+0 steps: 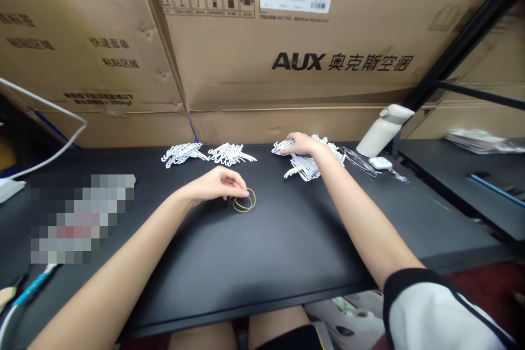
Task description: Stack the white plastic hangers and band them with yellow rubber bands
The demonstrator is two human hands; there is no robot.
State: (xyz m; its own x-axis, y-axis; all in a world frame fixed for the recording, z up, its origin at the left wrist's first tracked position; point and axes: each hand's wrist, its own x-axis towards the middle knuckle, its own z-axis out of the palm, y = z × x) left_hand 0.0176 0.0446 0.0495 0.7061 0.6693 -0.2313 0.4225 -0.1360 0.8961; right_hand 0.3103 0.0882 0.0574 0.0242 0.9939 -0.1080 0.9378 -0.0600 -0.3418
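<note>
My left hand (223, 183) hovers over the middle of the black table, thumb and fingers pinched on a thin yellow rubber band (245, 211) that hangs in loops. Farther back on the right, my right hand (301, 143) is closed around a bunch of thin white hooks (281, 147), their curved ends poking out to the left. Just below that hand lies another bundle of white hooks (305, 168), and more show behind my wrist. Two further piles of white hooks, a left one (183, 154) and a middle one (230, 153), rest along the back.
Large cardboard boxes (229, 76) stand behind the table (254, 268). A white bottle (383, 131) leans at the back right, with a white earphone case (380, 163) and a coiled cable (359, 162) near it. At left lie a blurred-out object (84, 219) and a white cord (77, 131).
</note>
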